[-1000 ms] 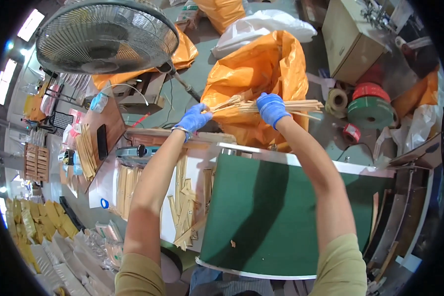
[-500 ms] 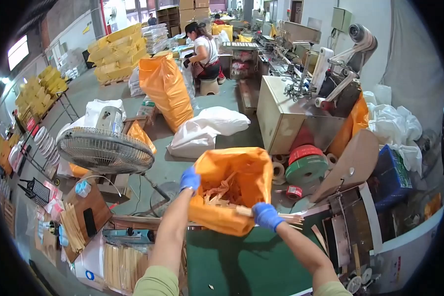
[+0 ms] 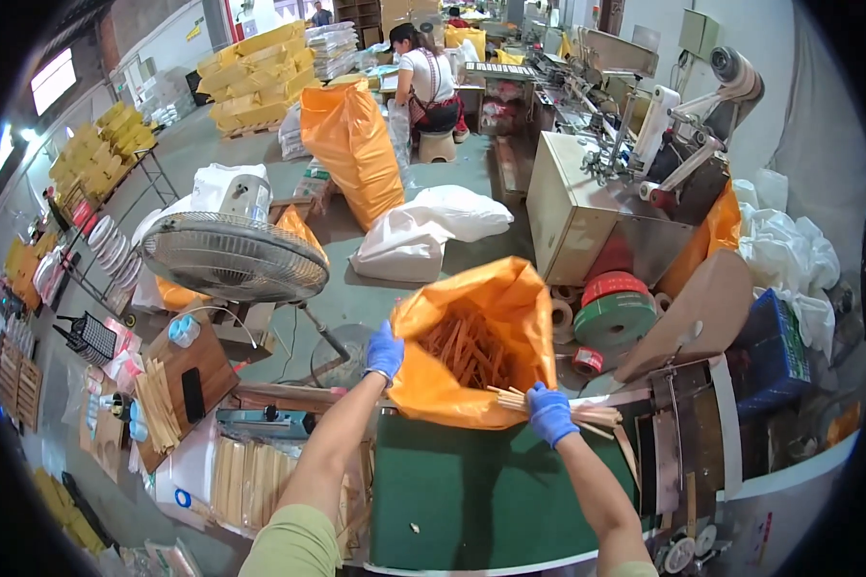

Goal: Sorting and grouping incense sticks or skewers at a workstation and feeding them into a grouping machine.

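Observation:
A large orange plastic bag [image 3: 471, 404] stands with its mouth open at the far edge of the green work surface [image 3: 423, 481]. Many thin wooden strips [image 3: 467, 351] lie inside it, tinted orange. In a blue glove, my left hand [image 3: 385, 351] is closed on the bag's left rim. My right hand [image 3: 551, 415], also gloved in blue, is closed around a bundle of thin wooden sticks [image 3: 597, 415] at the bag's near right rim. Stick ends poke out on both sides of that hand. Whether it also grips the rim is hidden.
A floor fan [image 3: 236, 255] stands left of the bag. Bundled wooden sticks [image 3: 250, 481] and a brown board with a black phone [image 3: 192, 394] lie at the left. Tape rolls [image 3: 614, 317] and a machine cabinet [image 3: 577, 202] are at the right. A co-worker [image 3: 428, 82] sits farther back.
The bag's mouth has opened wider, showing more strips inside. The sticks in my right hand stand out more clearly at the rim. The whole view has shifted slightly.

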Demonstrator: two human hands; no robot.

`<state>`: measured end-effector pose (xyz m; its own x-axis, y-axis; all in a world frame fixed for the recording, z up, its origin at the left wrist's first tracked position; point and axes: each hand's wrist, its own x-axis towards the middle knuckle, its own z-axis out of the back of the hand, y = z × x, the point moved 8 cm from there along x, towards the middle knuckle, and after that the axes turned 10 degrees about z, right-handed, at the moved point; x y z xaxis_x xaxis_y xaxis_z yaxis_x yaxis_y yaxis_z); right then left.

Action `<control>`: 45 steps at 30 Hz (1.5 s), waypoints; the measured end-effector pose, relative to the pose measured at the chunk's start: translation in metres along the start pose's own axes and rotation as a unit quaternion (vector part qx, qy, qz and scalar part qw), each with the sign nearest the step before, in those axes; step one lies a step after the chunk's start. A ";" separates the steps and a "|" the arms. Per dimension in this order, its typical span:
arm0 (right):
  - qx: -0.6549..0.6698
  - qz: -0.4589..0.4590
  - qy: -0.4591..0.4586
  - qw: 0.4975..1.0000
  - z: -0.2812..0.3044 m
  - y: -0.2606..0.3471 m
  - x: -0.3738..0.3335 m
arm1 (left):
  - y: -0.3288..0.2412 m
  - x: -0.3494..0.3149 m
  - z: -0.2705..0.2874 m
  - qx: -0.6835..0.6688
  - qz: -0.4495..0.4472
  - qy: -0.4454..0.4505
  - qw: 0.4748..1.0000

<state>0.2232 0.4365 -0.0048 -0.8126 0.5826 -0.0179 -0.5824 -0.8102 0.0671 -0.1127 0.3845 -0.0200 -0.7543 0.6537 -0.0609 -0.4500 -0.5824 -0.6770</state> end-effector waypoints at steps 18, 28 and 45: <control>0.579 -0.330 -0.744 -0.043 0.108 0.157 -0.428 | -0.184 -0.502 0.166 -0.526 0.264 0.770 0.247; 0.676 0.083 -0.729 -0.065 0.170 0.198 -0.620 | -0.220 -0.726 0.207 -0.362 0.177 0.896 0.184; -0.202 -0.612 -0.092 0.759 0.386 -0.022 -0.973 | -0.136 -0.645 0.133 -0.144 -0.354 0.405 0.830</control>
<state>1.0355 -0.0876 0.3962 0.3394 0.8836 0.3226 -0.8880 0.4141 -0.1999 0.3715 -0.0226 0.2086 0.2728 0.9615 0.0336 -0.4226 0.1511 -0.8936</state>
